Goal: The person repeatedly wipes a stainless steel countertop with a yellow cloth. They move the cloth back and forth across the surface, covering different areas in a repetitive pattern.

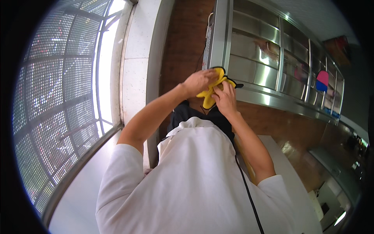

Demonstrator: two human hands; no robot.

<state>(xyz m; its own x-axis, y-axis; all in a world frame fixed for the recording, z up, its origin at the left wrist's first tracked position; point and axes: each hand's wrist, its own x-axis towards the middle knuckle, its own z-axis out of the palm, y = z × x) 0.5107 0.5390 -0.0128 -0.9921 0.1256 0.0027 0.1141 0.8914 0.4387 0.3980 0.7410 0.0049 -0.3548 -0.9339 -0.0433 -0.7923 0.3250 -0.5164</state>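
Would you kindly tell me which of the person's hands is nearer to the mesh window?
Left: the left hand, at the yellow cloth, is right of the mesh window; the right hand, also at the cloth, lies farther right.

A yellow cloth (209, 102) with black edging; a plain white T-shirt (198, 171), black trousers (178, 120) and black cord (249, 194); a reddish-brown floor (179, 46); a silver metal unit (269, 98); a pink-and-blue item (322, 80); a grey window screen (50, 74), dotted and gridded.
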